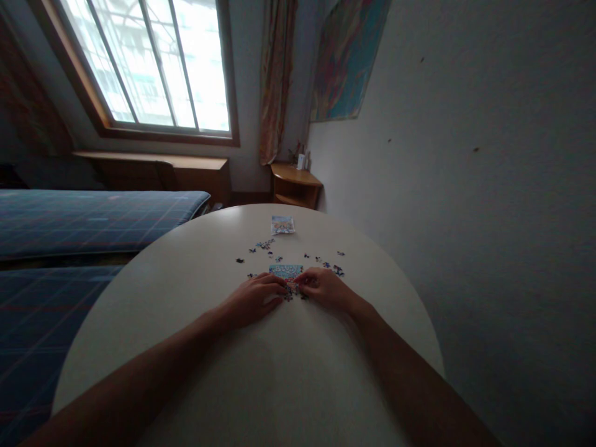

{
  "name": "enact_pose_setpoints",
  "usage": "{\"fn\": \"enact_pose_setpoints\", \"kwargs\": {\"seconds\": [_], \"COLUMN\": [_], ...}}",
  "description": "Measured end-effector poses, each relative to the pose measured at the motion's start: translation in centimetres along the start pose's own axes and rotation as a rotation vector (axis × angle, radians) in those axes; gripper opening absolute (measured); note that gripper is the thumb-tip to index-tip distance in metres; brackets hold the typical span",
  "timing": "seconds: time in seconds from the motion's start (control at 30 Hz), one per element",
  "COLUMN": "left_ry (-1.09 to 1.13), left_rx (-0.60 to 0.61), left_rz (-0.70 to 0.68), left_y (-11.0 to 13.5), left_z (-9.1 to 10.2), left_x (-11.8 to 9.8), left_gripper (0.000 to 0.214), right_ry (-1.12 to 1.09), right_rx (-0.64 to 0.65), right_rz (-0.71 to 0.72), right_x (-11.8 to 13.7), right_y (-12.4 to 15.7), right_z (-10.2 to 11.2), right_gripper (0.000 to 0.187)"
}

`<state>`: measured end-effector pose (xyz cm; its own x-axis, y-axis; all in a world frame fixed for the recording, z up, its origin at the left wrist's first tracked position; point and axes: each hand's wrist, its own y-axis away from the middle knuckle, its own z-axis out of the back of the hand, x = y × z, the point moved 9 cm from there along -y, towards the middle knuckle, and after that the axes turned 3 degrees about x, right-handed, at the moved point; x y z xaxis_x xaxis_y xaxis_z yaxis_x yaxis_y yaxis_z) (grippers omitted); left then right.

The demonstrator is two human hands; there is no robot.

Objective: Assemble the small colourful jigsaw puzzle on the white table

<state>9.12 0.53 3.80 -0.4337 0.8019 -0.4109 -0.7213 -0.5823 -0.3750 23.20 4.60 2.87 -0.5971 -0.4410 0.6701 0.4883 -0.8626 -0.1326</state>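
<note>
A partly assembled jigsaw puzzle (285,270) with a light blue top edge lies on the round white table (261,372), between my two hands. My left hand (261,293) lies low over its left side, fingers stretched out and fingertips touching the edge. At the right side, my right hand (326,288) has thumb and forefinger pinched together on a small puzzle piece against the puzzle, mostly covered by the fingers. A few loose pieces (288,298) sit just below the puzzle, close to both hands.
More loose puzzle pieces (265,245) are scattered behind to the left, others (333,267) to the right. A small picture packet (282,225) lies farther back. Beyond the table are a corner shelf (295,174), a bed with a plaid cover (102,217) at left, and a wall (488,217) at right.
</note>
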Motion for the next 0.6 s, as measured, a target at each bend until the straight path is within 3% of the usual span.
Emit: {"fn": "enact_pose_setpoints", "kwargs": {"seconds": [0.17, 0.6], "left_ry": [0.008, -0.001], "left_rx": [-0.001, 0.0], "left_rz": [0.001, -0.007], "left_y": [0.0, 0.0], "left_z": [0.1, -0.1], "left_x": [-0.2, -0.1], "left_gripper": [0.02, 0.019], "right_ry": [0.121, 0.169], "right_rx": [-0.002, -0.025], "right_rz": [0.055, 0.078], "right_x": [1.2, 1.3], "right_y": [0.2, 0.2], "right_z": [0.5, 0.6], "right_gripper": [0.017, 0.017]}}
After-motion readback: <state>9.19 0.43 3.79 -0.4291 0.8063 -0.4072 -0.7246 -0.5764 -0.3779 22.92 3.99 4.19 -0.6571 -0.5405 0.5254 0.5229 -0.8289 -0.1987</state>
